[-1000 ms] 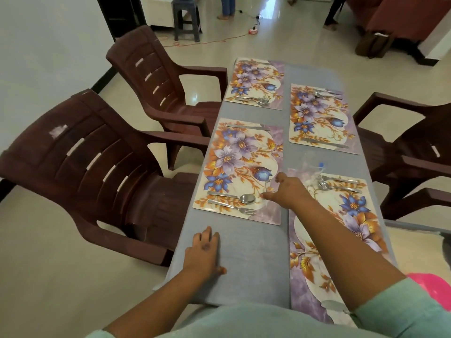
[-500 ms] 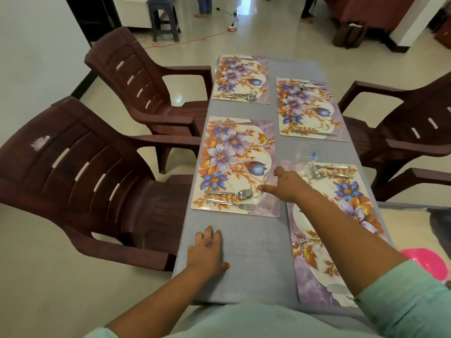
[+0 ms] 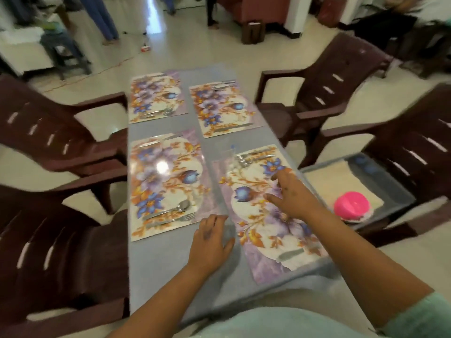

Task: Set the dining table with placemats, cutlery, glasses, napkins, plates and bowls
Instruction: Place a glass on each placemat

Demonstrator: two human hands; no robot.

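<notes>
Several floral placemats lie on the grey table point(image 3: 156, 269). The near left placemat point(image 3: 166, 181) carries a spoon and fork point(image 3: 170, 212) at its near edge. The near right placemat point(image 3: 258, 211) has a fork and spoon point(image 3: 251, 158) at its far end and a knife point(image 3: 290, 254) near me. My left hand point(image 3: 210, 242) rests flat on the table between the two near mats. My right hand point(image 3: 290, 193) hovers over the near right placemat with fingers spread, holding nothing. Two far placemats point(image 3: 156, 98) point(image 3: 222, 108) also hold cutlery.
Brown plastic chairs stand on both sides: two at left point(image 3: 61, 142) and two at right point(image 3: 341, 93). A pink bowl point(image 3: 351, 206) sits on a low tray-like surface point(image 3: 395, 191) at right. People's legs and furniture show at the far end of the room.
The view swung to the right. My right hand left the near left placemat's edge and now hovers over the near right placemat. My left hand moved closer to the mats.
</notes>
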